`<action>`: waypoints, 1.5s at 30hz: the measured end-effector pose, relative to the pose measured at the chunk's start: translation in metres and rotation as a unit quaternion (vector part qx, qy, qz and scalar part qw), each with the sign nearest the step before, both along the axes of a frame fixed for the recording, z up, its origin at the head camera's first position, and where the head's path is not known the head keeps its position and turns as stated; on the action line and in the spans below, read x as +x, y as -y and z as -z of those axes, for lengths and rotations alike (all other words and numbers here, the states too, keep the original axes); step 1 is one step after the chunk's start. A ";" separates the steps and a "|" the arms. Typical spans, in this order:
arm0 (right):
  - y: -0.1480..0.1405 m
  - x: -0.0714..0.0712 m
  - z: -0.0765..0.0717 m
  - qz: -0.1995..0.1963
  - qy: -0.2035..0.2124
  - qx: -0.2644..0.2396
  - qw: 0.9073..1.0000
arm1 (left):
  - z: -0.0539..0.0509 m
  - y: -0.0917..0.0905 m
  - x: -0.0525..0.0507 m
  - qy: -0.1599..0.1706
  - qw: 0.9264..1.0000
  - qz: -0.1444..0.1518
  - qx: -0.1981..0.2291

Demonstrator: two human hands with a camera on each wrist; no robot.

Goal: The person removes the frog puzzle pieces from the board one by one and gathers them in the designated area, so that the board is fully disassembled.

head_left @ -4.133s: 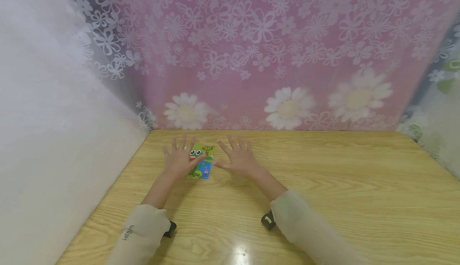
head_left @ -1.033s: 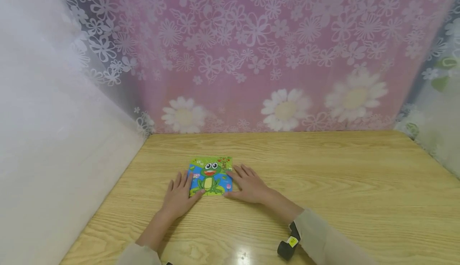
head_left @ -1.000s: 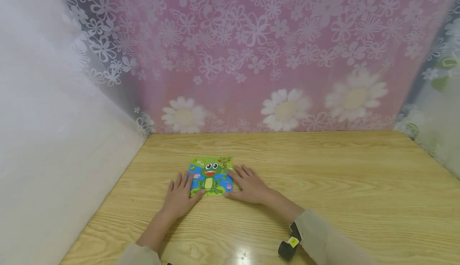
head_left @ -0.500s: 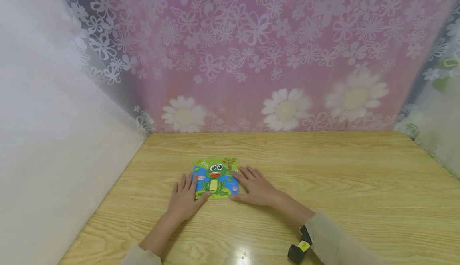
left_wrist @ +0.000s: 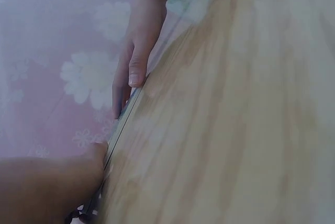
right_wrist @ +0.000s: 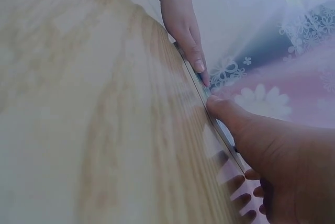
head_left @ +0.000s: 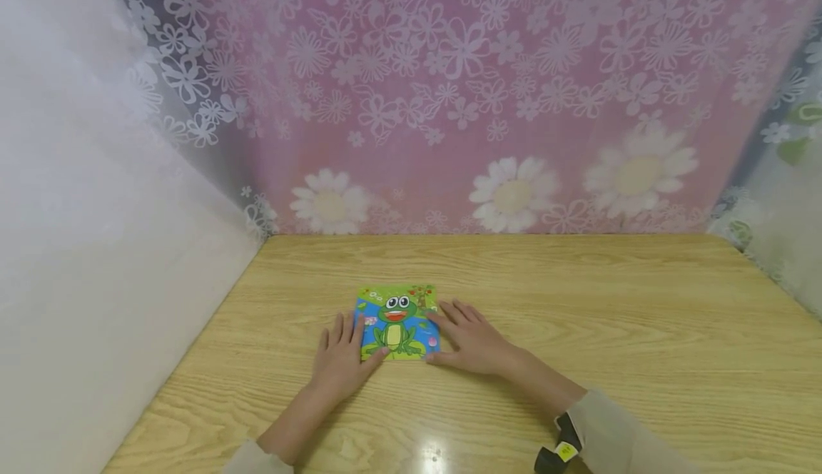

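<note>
A square picture of a green frog (head_left: 397,323) on a blue and green ground lies flat on the wooden table. My left hand (head_left: 340,361) rests at its left edge, fingers straight, thumb on the lower left part. On the other side my right hand (head_left: 474,342) touches the right edge with extended fingers, thumb near the lower right corner. Seen edge-on in the left wrist view, the picture is a thin strip between my left hand (left_wrist: 57,182) and my right hand (left_wrist: 144,30). The right wrist view shows my right hand (right_wrist: 282,156) close, with my left hand (right_wrist: 180,20) beyond.
The wooden table (head_left: 610,331) extends to both sides. A pink flowered curtain (head_left: 411,103) hangs along its back edge, and a white sheet (head_left: 115,231) borders the left side. A black wrist device (head_left: 557,452) is at my right sleeve.
Both hands and the frog picture between them have shifted to the right and slightly toward me. Earlier, the hands were raised and spread, with the left partly covering the picture.
</note>
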State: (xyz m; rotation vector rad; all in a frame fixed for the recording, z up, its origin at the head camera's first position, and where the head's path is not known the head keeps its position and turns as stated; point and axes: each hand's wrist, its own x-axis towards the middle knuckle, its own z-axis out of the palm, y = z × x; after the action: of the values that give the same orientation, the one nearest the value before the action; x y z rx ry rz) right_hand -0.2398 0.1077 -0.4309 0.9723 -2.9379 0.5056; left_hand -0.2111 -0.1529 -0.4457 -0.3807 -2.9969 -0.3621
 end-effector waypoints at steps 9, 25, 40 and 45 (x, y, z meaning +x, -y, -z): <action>-0.010 0.005 0.001 -0.006 0.001 -0.002 1.000 | -0.001 -0.010 0.006 0.007 1.000 -0.002 -0.003; -0.021 0.019 -0.003 -0.002 0.000 -0.009 1.000 | -0.008 -0.022 0.017 0.004 1.000 0.014 0.027; -0.030 0.030 -0.004 0.016 0.005 -0.015 1.000 | -0.005 -0.031 0.019 -0.002 1.000 0.022 0.023; -0.034 0.032 -0.003 0.016 0.005 -0.017 1.000 | -0.005 -0.035 0.020 0.002 1.000 0.023 0.019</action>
State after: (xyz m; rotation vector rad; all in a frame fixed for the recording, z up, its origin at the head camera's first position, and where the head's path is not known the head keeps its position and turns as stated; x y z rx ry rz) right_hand -0.2075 0.1420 -0.4280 0.9215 -2.9382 0.5594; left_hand -0.1910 -0.1176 -0.4403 -0.4460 -2.9853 -0.4228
